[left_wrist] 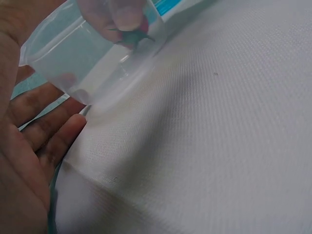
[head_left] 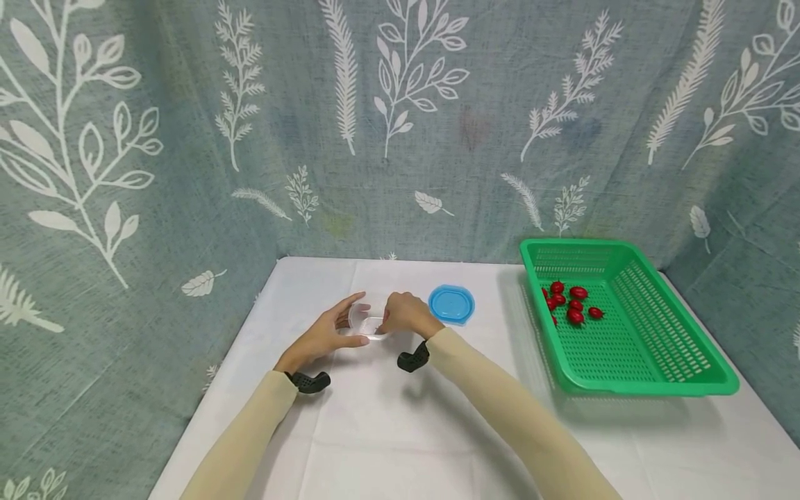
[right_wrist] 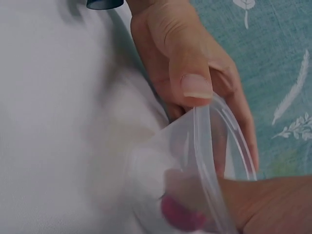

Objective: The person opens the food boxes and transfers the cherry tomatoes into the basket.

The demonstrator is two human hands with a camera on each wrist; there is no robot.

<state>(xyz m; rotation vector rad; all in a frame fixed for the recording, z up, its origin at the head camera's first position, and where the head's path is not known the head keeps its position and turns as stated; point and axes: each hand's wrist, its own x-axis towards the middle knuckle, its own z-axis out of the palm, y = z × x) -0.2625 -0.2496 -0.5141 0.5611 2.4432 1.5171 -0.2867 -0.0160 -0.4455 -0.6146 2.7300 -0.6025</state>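
Mid-surface, left hand gripped the clear round plastic tub; right hand pinched a red cherry tomato inside, release seemingly due next.

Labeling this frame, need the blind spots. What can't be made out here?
- Head view: inside of the clear container, covered by the left hand and right hand.
- Right wrist view: the red fruit is blurred behind the container wall and cut off by the bottom edge.
- Head view: exact count of tomatoes in the green basket; too small, some overlap.
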